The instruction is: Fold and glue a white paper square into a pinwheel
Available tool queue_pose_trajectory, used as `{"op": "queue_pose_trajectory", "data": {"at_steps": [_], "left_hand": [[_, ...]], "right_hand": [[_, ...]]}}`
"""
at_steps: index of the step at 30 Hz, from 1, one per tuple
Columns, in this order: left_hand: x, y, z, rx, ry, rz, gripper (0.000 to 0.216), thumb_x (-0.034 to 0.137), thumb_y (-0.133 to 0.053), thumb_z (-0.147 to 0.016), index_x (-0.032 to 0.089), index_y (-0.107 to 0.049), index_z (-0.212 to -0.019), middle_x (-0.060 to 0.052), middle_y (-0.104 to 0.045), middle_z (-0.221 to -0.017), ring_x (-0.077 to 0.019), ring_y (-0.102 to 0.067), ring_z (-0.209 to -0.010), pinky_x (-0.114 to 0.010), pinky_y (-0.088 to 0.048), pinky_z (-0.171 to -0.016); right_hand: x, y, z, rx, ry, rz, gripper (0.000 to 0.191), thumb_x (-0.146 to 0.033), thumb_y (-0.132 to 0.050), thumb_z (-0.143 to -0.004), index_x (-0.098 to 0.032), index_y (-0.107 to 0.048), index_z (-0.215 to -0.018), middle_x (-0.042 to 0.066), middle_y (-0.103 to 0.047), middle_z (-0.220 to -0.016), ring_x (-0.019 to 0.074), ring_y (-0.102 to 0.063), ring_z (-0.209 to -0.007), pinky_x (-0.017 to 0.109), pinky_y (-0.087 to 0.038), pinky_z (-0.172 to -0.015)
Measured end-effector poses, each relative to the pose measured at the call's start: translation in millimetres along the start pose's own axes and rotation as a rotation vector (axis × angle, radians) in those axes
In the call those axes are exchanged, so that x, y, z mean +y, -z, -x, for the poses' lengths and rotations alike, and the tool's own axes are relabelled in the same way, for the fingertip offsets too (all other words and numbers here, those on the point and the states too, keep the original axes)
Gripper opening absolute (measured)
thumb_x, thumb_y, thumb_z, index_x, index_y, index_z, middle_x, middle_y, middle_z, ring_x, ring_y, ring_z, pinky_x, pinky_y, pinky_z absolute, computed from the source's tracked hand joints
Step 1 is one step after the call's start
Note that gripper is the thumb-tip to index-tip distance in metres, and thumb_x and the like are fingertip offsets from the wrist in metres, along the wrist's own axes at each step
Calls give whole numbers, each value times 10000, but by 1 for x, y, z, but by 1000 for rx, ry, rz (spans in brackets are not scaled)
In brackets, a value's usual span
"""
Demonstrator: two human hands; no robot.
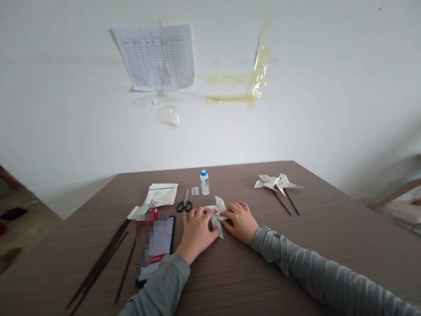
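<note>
A folded paper pinwheel [217, 212] lies on the table between my two hands, its pointed blades sticking out above and below. My left hand [199, 230] grips its left side, with the thumb and fingers curved onto the paper. From the right, my right hand [241, 221] presses its thumb and fingertips on the pinwheel near its centre. Just past my left hand lie black-handled scissors [184, 204]. Behind them stands a white glue bottle [204, 182] with a blue cap, and its clear cap [195, 191] rests beside it.
Two finished pinwheels [270, 182] on dark sticks lie at the back right. To the left are stacked paper sheets [162, 194], a small red box [151, 213], a phone [158, 250] and several dark sticks [101, 259]. A printed sheet [161, 59] hangs on the wall behind the table [289, 281].
</note>
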State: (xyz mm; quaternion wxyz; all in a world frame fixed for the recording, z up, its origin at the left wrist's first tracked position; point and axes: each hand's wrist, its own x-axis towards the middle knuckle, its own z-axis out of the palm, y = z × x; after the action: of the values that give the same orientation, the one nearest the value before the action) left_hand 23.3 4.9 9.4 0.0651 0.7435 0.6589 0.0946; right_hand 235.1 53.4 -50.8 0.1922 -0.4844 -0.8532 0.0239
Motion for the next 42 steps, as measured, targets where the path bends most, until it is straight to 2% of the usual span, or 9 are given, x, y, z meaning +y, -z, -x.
{"op": "queue_pose_trajectory", "data": {"at_steps": [4, 10, 19, 24, 35, 42], "left_hand": [[0, 0, 0, -7, -7, 2, 650, 318, -863, -1078, 390, -893, -1724, -156, -849, -1678, -505, -691, -1684, -855, -393, -1557], [-1, 1, 0, -6, -21, 23, 590, 338, -863, -1071, 434, -945, -1647, -150, -853, -1614, -493, -705, -1628, -855, -397, -1542], [-2, 0, 1, -23, -17, 8, 596, 348, -843, -1094, 429, -928, -1679, -157, -834, -1647, -493, -687, -1663, -852, -390, -1553], [-2, -2, 1, -16, -15, 26, 604, 323, -842, -1085, 414, -928, -1677, -166, -833, -1661, -508, -681, -1669, -889, -370, -1546], [0, -1, 0, 9, 11, 5, 735, 335, -882, -1051, 449, -847, -1776, -135, -847, -1667, -488, -677, -1704, -830, -383, -1564], [1, 0, 0, -14, -4, 14, 642, 322, -856, -1073, 423, -911, -1704, -161, -840, -1638, -501, -688, -1679, -877, -352, -1565]], "right_hand": [[1, -2, 1, 29, 20, -9, 307, -293, -848, -1200, -331, -998, -1465, 121, -912, -1336, 357, -844, -1333, 678, -553, -1426], [1, -3, 1, 31, 4, -45, 327, -278, -843, -1195, -324, -1001, -1478, 129, -916, -1335, 370, -846, -1340, 671, -548, -1432], [21, -18, 1, 124, 24, -117, 297, -270, -846, -1160, -301, -958, -1434, 108, -973, -1290, 339, -891, -1308, 669, -574, -1415], [22, -20, 1, 118, -1, -112, 286, -245, -856, -1150, -327, -956, -1405, 81, -970, -1278, 324, -892, -1300, 633, -559, -1418], [20, -19, 1, 116, 9, -122, 239, -246, -864, -1147, -315, -963, -1353, 84, -962, -1261, 338, -885, -1294, 646, -539, -1404], [17, -15, 1, 101, -5, -114, 262, -220, -872, -1143, -318, -978, -1361, 90, -967, -1268, 337, -897, -1295, 649, -549, -1419]]}}
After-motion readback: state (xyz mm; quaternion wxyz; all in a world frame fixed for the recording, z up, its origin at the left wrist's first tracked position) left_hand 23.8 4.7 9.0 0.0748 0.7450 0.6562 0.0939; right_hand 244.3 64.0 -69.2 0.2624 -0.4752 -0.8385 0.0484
